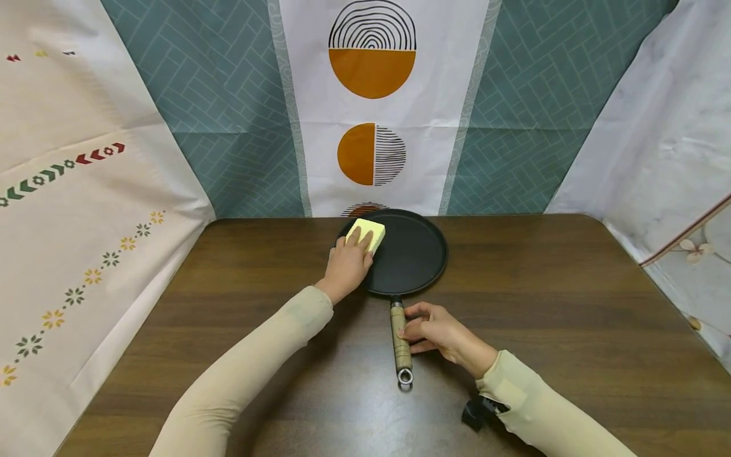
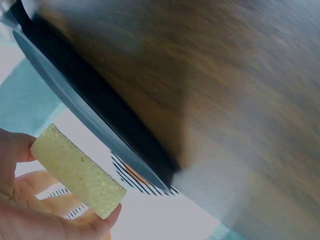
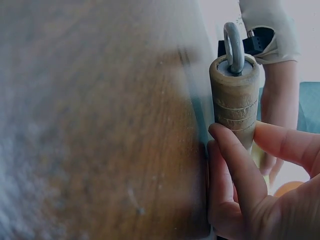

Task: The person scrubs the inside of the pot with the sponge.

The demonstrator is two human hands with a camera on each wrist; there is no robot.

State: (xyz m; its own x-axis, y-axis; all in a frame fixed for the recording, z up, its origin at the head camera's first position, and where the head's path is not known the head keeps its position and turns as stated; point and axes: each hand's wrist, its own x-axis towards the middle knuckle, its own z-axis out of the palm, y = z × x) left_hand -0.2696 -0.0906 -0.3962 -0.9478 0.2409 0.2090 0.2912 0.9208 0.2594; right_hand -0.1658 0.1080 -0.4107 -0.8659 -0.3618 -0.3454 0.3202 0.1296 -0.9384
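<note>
A flat black round pan (image 1: pixel 411 254) lies toward the back of the table, its light wooden handle (image 1: pixel 401 333) pointing to the front and ending in a metal ring. My left hand (image 1: pixel 347 263) holds a yellow sponge (image 1: pixel 377 230) over the pan's left side. In the left wrist view, thumb and fingers grip the sponge (image 2: pixel 77 170) by its edges, raised above the pan's rim (image 2: pixel 95 115). At the handle, my right hand (image 1: pixel 436 333) has its thumb on one side and fingers around the other; the right wrist view shows this pinch near the ring end of the handle (image 3: pixel 235 100).
The brown wooden table (image 1: pixel 257 266) reaches back to a hanging cloth (image 1: pixel 234 95) with teal panels and orange and black shapes. Pale patterned cloths hang on the left (image 1: pixel 85 209) and right (image 1: pixel 674 127). A black strap device (image 1: pixel 482 409) sits at the right wrist.
</note>
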